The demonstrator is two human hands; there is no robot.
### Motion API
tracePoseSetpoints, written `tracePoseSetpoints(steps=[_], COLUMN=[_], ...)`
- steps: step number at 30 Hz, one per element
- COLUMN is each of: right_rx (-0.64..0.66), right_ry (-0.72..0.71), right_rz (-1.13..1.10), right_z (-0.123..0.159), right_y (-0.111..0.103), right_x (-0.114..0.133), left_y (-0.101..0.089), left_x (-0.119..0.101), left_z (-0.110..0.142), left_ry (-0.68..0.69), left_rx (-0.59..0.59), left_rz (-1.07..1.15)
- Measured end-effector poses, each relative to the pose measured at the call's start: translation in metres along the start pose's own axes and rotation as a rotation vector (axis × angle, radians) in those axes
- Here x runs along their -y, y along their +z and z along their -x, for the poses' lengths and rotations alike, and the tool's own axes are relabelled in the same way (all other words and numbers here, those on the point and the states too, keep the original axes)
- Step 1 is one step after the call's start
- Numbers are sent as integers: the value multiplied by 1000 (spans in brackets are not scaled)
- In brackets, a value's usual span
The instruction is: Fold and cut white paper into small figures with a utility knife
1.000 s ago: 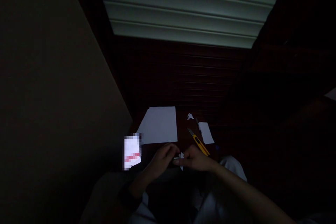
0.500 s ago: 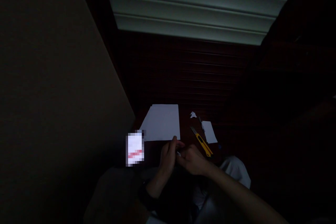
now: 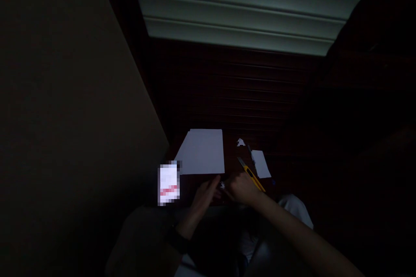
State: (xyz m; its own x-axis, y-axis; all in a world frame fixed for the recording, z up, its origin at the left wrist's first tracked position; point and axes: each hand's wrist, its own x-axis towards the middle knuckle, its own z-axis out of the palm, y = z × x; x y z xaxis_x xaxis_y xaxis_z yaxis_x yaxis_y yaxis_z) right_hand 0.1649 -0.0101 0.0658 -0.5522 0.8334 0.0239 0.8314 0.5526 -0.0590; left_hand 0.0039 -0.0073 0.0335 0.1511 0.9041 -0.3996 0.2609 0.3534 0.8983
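Note:
A small folded piece of white paper (image 3: 222, 185) shows in the gap between my hands, at the near side of the dark table. My right hand (image 3: 242, 188) is closed, its curled fingertips at the paper's right side. To the left, my left hand (image 3: 206, 192) has its fingers stretched out close to the paper and seems not to grip it. Dim light hides the exact finger contact. A yellow utility knife (image 3: 251, 175), blade out, lies just beyond my right hand. Another small folded paper figure (image 3: 241, 142) rests farther back.
White paper sheets (image 3: 203, 151) lie at the table's left. A smaller white paper (image 3: 261, 164) lies on the right beside a dark pen (image 3: 250, 149). A pixelated bright screen (image 3: 168, 183) stands at the left edge, near the wall (image 3: 81, 95). Slatted panels rise behind.
The folded paper was held between both hands, then mostly hidden; now it shows between them. My left hand turned upright, then lowered with fingers stretched. The view shifted slightly.

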Motion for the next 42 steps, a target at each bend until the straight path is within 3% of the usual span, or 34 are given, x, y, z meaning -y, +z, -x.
tracePoseSetpoints(steps=[3, 7, 11, 14, 19, 24, 32, 42], right_rx=[37, 42, 0, -70, -226, -362, -421, -391], right_ry=[48, 117, 218, 359, 527, 562, 639, 554], right_rz=[85, 71, -64, -308, -1000, -1383, -1478, -1488], right_z=[-6, -7, -3, 0, -4, -11, -10, 1], right_y=[6, 12, 19, 33, 72, 91, 92, 94], right_x=[-1, 1, -2, -9, -26, -32, -31, -29], left_y=[5, 7, 7, 8, 9, 7, 7, 13], left_x=[10, 18, 24, 28, 37, 43, 48, 58], left_z=[-11, -21, -32, -39, -50, -58, -59, -63], left_ry=[-110, -53, -14, 20, 46, 58, 153, 164], left_rx=[74, 124, 168, 177, 202, 276, 253, 178], left_rz=[267, 461, 522, 518, 528, 527, 524, 479])
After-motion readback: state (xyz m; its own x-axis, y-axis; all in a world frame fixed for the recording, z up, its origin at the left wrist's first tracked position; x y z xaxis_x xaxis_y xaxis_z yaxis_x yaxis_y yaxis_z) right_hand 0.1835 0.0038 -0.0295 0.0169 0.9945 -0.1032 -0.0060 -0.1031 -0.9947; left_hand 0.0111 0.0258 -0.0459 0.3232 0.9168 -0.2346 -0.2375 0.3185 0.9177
